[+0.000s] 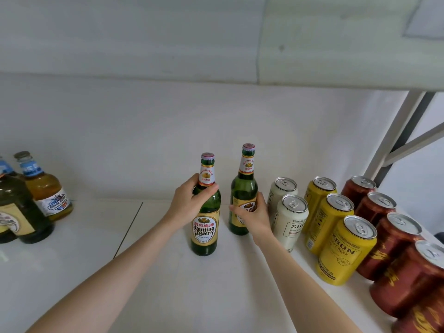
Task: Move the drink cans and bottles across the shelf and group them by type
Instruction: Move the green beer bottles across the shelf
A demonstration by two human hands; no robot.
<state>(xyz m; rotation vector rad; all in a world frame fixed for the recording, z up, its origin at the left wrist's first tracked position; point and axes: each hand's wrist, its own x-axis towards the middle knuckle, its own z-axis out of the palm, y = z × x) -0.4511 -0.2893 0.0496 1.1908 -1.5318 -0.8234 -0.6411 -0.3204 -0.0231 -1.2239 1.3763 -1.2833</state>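
Observation:
Two green Yanjing beer bottles stand upright mid-shelf. My left hand (188,203) wraps the shoulder of the nearer green bottle (206,227). My right hand (253,216) grips the body of the farther green bottle (243,188), its fingers across the label. To the right stand two white cans (289,219), three yellow cans (346,251) and a row of several red cans (394,248), each kind in its own line. At the far left are a clear amber bottle (46,188) with a blue neck label and two dark green bottles (18,207).
The white shelf board (168,284) has a seam left of centre. An upper shelf (336,56) hangs overhead. A grey metal upright with a diagonal brace (396,140) stands at the back right behind the red cans.

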